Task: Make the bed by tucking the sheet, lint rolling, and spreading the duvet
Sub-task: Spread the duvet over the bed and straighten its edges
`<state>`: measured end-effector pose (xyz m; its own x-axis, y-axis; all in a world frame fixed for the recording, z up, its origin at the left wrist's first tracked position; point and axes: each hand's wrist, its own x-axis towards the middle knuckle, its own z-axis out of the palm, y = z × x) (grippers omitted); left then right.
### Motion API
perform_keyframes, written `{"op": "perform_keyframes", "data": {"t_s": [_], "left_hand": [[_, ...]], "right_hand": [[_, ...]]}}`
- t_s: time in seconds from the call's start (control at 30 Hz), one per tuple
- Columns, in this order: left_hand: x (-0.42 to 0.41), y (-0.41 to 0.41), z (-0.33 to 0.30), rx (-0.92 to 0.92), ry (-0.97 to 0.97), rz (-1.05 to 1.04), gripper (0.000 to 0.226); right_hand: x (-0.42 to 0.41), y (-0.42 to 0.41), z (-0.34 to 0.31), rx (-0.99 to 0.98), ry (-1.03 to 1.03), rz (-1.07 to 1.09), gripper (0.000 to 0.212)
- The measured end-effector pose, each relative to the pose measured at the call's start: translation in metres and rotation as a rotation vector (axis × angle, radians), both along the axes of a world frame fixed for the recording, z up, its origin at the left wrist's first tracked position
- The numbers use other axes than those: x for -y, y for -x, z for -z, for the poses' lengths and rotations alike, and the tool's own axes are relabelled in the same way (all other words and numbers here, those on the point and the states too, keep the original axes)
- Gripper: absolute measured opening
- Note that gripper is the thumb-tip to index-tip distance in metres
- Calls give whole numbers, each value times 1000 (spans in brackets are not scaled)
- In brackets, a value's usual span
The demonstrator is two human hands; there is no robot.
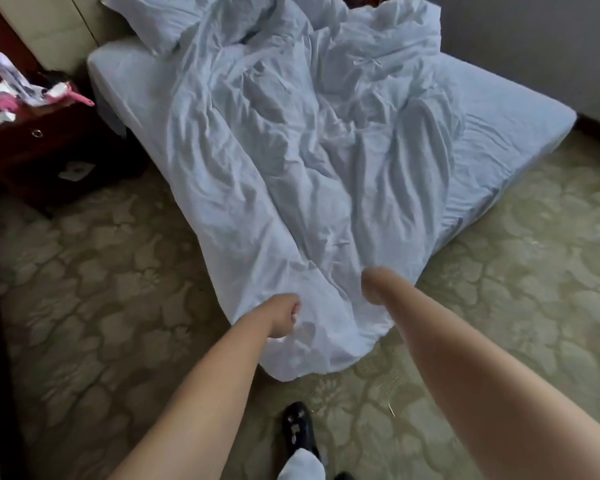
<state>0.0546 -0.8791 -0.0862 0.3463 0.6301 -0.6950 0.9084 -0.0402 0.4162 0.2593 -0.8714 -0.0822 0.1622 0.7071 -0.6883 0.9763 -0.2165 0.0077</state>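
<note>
Both bare hands are clenched on the crumpled pale-blue duvet (291, 161) at lower centre: left hand (284, 315), right hand (373, 284). It is bunched diagonally across the sheeted mattress (520, 109). An uneven pull could drag it onto the patterned carpet (499, 289).

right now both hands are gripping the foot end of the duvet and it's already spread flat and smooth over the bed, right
Not quite. The head view shows the left hand and right hand gripping the foot end of the duvet, but it lies crumpled and bunched, leaving the fitted sheet bare at the right side.
</note>
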Motion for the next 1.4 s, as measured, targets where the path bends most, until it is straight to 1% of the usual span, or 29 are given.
{"op": "perform_keyframes", "data": {"t_s": [0.07,0.1,0.17,0.2,0.3,0.37,0.43,0.53,0.6,0.67,0.73,0.8,0.83,0.9,1.03,1.13,1.23,1.3,1.4], "left_hand": [[-12,-1,1,117,-50,-174,27],[-19,0,2,129,-97,-194,26],[-33,3,9,61,-155,-116,21],[-39,5,16,17,-134,-75,25],[-55,8,49,-69,-38,19,60],[-59,4,76,-83,12,85,79],[-61,-2,101,-98,87,134,89],[-61,-8,137,-167,169,177,94],[-63,-12,155,-211,159,151,92],[-70,-20,163,-222,84,101,84],[-80,-32,160,-217,-75,73,80],[-97,-44,152,-214,-232,112,78],[-106,-50,148,-212,-270,147,77],[-124,-64,140,-206,-244,194,76],[-148,-103,131,-160,-155,209,75],[-159,-142,129,-159,-127,231,73],[-172,-190,134,-136,-159,228,73],[-181,-225,141,-143,-154,201,73],[-189,-271,157,-247,-130,164,68]], "right_hand": [[-12,-5,-7,-18,-74,31,46],[-18,-7,-6,-47,-105,19,51],[-27,-5,1,-55,-108,-16,58],[-29,-4,12,-61,-91,-34,60],[-32,0,54,-73,-91,-96,63],[-31,1,86,-79,-48,-110,72],[-27,2,109,-86,11,-97,81],[-28,-3,132,-90,51,-63,84],[-34,-7,139,-63,22,-52,81],[-44,-11,141,-2,-18,-97,74],[-56,-19,139,51,-53,-161,70],[-67,-32,134,96,-84,-178,68],[-72,-40,132,111,-90,-171,67],[-78,-58,129,129,-98,-143,66],[-91,-100,120,140,-137,-79,65],[-103,-140,114,127,-128,-37,63],[-122,-188,120,131,-137,-68,63],[-138,-223,131,151,-100,-126,60],[-158,-268,149,158,-35,-163,50]]}}
